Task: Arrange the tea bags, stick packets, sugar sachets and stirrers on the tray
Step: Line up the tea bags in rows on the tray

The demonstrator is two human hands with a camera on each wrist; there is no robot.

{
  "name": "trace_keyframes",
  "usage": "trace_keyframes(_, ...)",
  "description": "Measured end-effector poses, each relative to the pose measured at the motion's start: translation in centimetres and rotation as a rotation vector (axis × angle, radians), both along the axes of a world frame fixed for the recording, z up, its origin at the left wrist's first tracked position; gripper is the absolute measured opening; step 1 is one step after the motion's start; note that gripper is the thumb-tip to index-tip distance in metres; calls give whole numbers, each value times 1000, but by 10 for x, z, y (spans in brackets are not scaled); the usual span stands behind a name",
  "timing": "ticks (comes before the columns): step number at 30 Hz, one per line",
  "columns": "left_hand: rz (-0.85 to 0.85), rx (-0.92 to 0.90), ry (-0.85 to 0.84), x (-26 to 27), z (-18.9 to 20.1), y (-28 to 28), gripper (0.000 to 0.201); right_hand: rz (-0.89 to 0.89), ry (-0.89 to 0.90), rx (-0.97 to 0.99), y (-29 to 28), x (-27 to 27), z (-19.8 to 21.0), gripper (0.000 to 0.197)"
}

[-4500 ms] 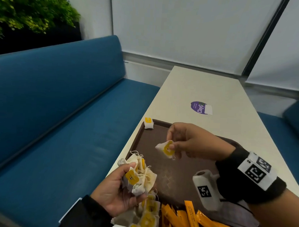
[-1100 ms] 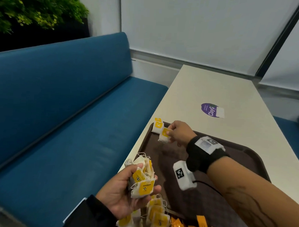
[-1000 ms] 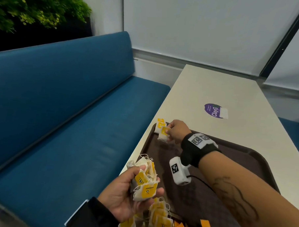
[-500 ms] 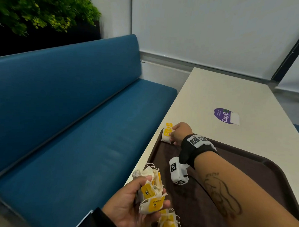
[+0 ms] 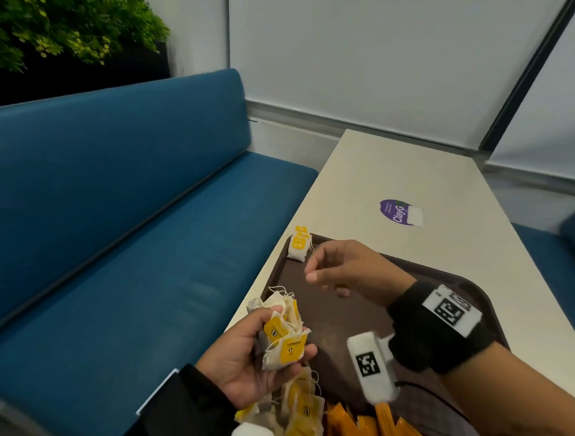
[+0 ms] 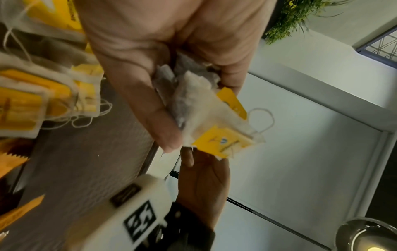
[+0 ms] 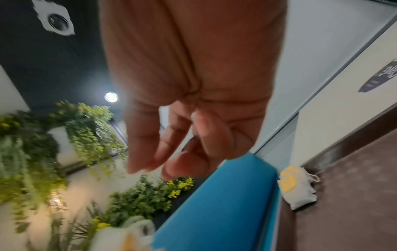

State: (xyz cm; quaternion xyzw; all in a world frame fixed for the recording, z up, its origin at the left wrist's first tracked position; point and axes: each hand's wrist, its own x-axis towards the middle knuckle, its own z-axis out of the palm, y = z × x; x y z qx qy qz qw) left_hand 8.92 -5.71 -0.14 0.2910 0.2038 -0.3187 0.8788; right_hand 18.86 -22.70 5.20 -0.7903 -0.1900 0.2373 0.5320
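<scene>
A dark brown tray [image 5: 341,322] lies on the table in the head view. Two tea bags with yellow tags [image 5: 299,248] are stacked at its far left corner, also in the right wrist view [image 7: 297,188]. My left hand [image 5: 286,331] grips a bundle of tea bags [image 5: 290,353] at the tray's left rim; the left wrist view shows the bundle [image 6: 206,115] between thumb and fingers. My right hand [image 5: 313,273] hovers over the tray between the stack and the bundle, fingers loosely curled and empty. More tea bags [image 5: 300,413] and orange stick packets [image 5: 369,429] lie at the near edge.
The cream table [image 5: 397,170] stretches away beyond the tray, with a purple sticker [image 5: 400,213] on it. A blue bench [image 5: 130,244] runs along the left side. Green plants [image 5: 57,26] stand behind the bench.
My right hand has let go of a tea bag on the stack at the tray's far left corner and drawn back toward me, empty. The left hand still holds its bundle.
</scene>
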Motion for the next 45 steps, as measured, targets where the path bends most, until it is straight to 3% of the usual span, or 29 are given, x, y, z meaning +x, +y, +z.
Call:
trace_keyframes(7,6,-23,8,-10,0,-13,44,202,18,41,-17,-65,12,21)
trace_keyframes(15,85,-5,2,-22,7,-20,44,176,-109,59,-21,-84,2,17)
trace_keyframes(18,111,36,7,-22,3,-14,56,182,-96,111,-21,-83,4,16)
trace_keyframes(21,142,63,15,-22,1,-7,55,119,-27,187,-18,-76,7,13)
trace_keyframes(26,162,97,5,-18,-1,4,44,-104,5,215,-6,-45,9,12)
trace_keyframes(29,157,125,-2,-13,-5,8,36,-347,-58,68,3,-9,2,9)
trace_keyframes(32,100,121,-4,-6,-9,10,40,-479,-85,-136,14,34,-17,9)
trace_keyframes(35,65,97,-16,1,-11,9,38,-492,-91,-256,25,73,-41,8)
trace_keyframes(40,49,102,-29,12,-12,9,36,-475,-55,-362,44,113,-73,22)
trace_keyframes(43,49,99,-13,16,-12,10,35,-448,-13,-400,52,121,-81,7)
trace_keyframes(45,56,88,9,18,-13,10,38,-450,8,-436,58,125,-84,26)
